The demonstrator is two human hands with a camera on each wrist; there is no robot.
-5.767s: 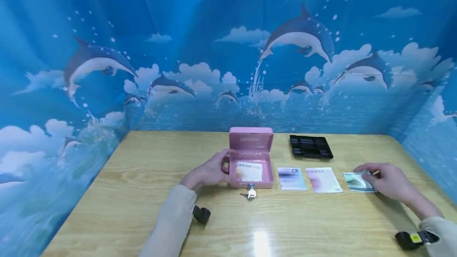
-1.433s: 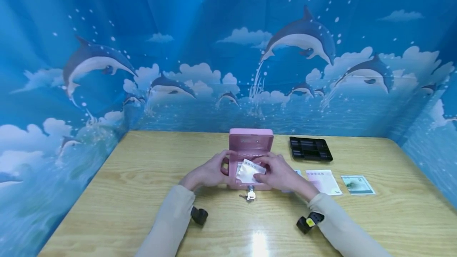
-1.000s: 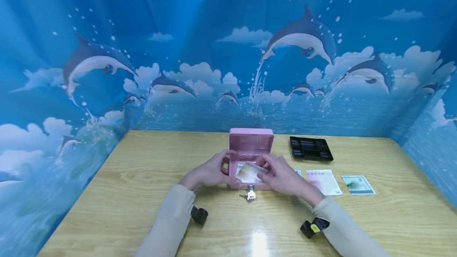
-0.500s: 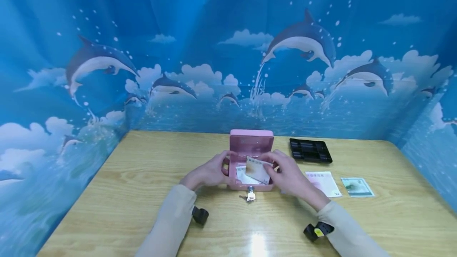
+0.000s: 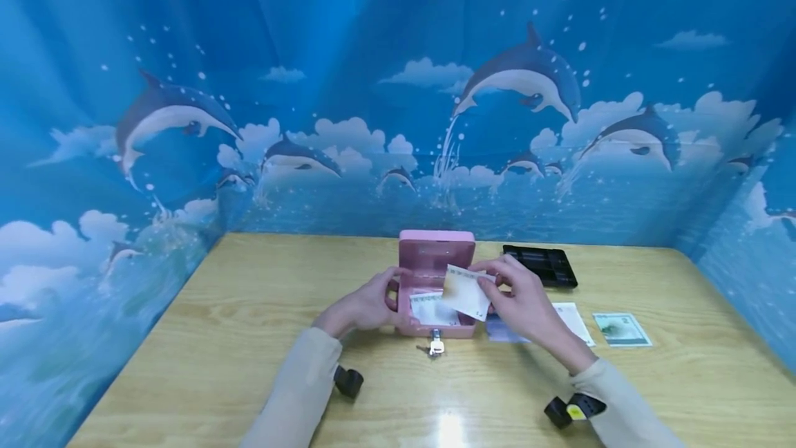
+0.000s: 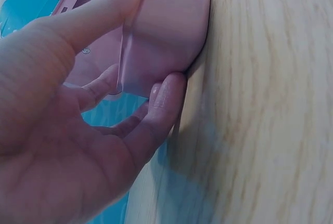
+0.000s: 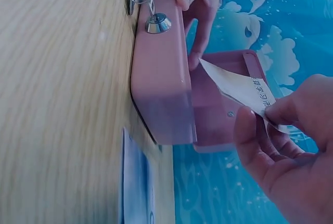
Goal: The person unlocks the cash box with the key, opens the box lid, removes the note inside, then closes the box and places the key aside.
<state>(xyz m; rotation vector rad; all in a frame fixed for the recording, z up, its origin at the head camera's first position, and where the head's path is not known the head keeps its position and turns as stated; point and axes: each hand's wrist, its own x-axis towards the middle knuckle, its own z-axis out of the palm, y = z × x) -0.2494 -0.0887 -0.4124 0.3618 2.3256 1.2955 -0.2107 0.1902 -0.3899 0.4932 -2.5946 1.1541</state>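
Observation:
A small pink cash box stands open mid-table, lid up, with a key in its front lock. My left hand grips the box's left side, thumb on the front wall and fingers round the corner. My right hand pinches a pale banknote just above the box's right half; in the right wrist view the banknote hangs tilted over the box. Another note lies inside the box.
A black coin tray sits behind and right of the box. On the wooden table right of the box lie a blue note, a pink note and a green note. Blue dolphin curtains wall three sides.
My right hand came from the green note to the box, took a note inside it and lifted it up and to the right. The left hand kept hold of the box.

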